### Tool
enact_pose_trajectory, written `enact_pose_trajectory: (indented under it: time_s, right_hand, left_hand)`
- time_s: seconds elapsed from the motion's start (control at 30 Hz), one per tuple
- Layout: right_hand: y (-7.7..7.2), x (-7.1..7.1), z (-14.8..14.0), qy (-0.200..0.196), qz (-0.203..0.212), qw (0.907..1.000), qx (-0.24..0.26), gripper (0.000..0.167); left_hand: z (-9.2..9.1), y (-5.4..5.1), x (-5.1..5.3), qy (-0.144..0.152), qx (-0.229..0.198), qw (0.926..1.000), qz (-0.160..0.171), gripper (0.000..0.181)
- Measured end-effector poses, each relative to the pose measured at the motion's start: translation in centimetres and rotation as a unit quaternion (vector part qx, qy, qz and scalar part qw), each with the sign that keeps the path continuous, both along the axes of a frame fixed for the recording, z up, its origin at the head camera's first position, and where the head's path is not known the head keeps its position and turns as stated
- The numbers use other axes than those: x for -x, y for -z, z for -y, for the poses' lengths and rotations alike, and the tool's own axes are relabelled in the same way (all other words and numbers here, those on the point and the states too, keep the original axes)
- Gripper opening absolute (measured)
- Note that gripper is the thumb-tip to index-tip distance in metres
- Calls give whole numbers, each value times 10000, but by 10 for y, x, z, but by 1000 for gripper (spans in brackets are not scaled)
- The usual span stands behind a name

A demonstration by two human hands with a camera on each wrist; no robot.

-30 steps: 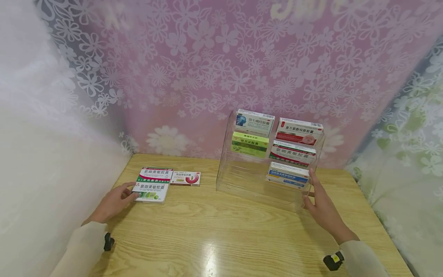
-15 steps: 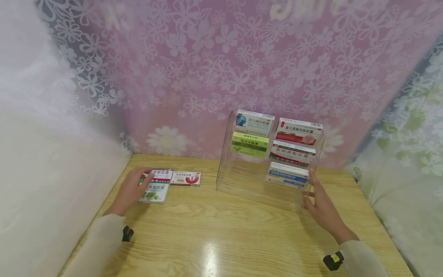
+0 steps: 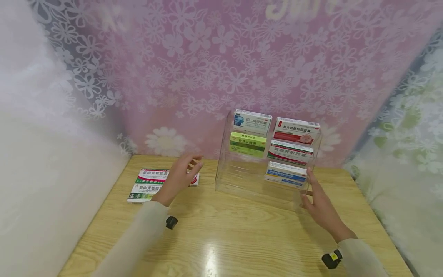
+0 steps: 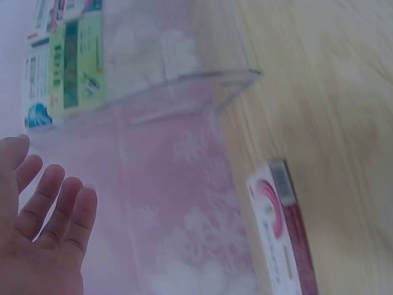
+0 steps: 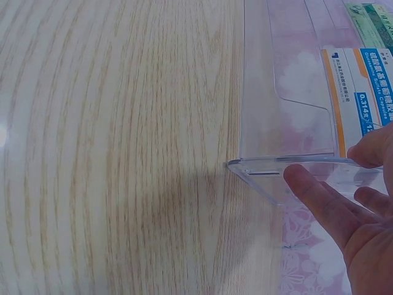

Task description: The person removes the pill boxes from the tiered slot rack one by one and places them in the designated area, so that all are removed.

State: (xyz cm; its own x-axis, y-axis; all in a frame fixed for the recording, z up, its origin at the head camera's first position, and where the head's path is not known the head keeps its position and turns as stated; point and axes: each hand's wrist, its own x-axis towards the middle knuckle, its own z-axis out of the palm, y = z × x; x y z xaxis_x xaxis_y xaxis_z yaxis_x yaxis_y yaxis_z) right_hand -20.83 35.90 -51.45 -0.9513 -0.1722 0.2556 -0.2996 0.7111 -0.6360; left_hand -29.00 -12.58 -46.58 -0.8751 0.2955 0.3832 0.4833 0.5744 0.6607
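Observation:
My left hand [image 3: 180, 175] hangs in the air over a small white capsule box [image 3: 195, 181] with red rings, partly covering it; its fingers are loosely bent and hold nothing. In the left wrist view that box [image 4: 274, 227] lies on the table apart from the fingers. Two white, red and green medicine boxes [image 3: 147, 188] lie to the left. My right hand [image 3: 322, 207] grips the right side edge of a clear display rack [image 3: 238, 181], thumb and fingers at the panel. The blue-and-white box [image 3: 285, 177] sits in the rack beside that hand.
Other medicine boxes fill the rack's upper tiers: a grey-blue one [image 3: 251, 123], a green one [image 3: 247, 145], a red-and-white one [image 3: 296, 132] and a red-green one [image 3: 290, 154]. A flowered curtain [image 3: 207, 77] stands behind the wooden table [image 3: 221, 234].
My left hand has moved right, from the lower-left medicine box across the pair and over to the small ringed box. The right hand stays at the rack, and the boxes keep their places.

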Motion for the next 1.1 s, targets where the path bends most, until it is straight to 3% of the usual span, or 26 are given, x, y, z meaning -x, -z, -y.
enact_pose_trajectory:
  time_s: [0.17, 0.47, 0.77, 0.87, 1.1]
  right_hand:
    - [1, 1, 0, -62, -169, 9998, -67, 104]
    - [2, 1, 1, -66, -138, 9999, -33, 103]
    - [3, -1, 1, -29, -198, 9998, -39, 105]
    - [3, -1, 0, -59, -276, 9996, -41, 104]
    - [5, 0, 0, -81, -315, 9994, -69, 104]
  left_hand:
    - [-35, -7, 3, 313, 94, 9995, 7, 35]
    - [-99, -24, 2, 1048, 245, 9934, 403, 39]
    - [-158, -27, 6, 1361, 802, 9872, 238, 45]
    - [-175, -25, 8, 1412, 1056, 9841, 209, 46]
    - [-199, -10, 16, 1429, 1020, 9839, 339, 47]
